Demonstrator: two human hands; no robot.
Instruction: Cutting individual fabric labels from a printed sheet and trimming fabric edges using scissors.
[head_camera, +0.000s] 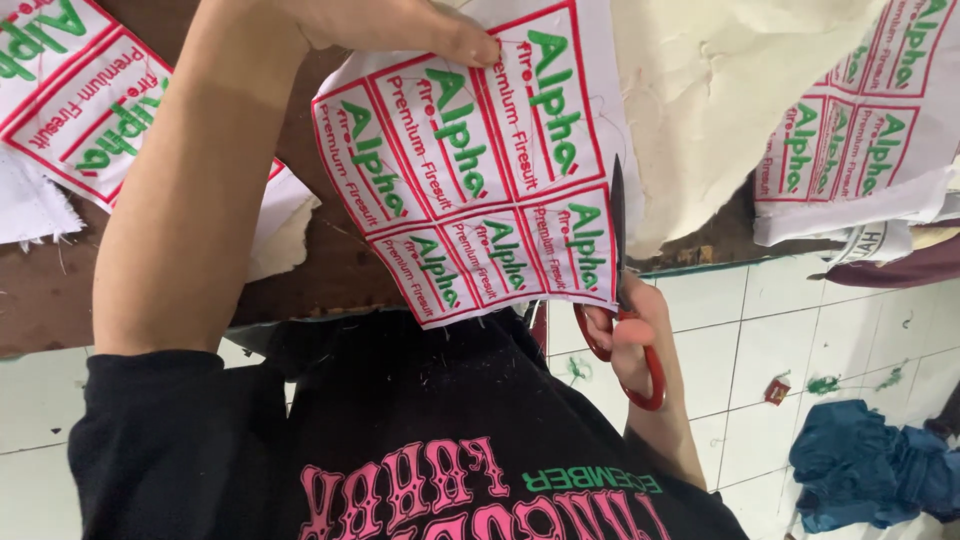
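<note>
Scissors (622, 300) cut patches (470, 160) above tiled floor (780, 320).

Centre: white label sheet (470, 170), red-bordered rectangular patches with green and red print. Similar sheets top left (75, 90) and top right (865, 120), on the counter.

1. One pair of scissors (622, 300), red-handled.
2. Three label sheets: one held (470, 160), one far left (80, 100), one far right (870, 120).
3. Six labels on the held sheet, perhaps more under the thumb.
4. One blue cloth heap (865, 480).
</note>
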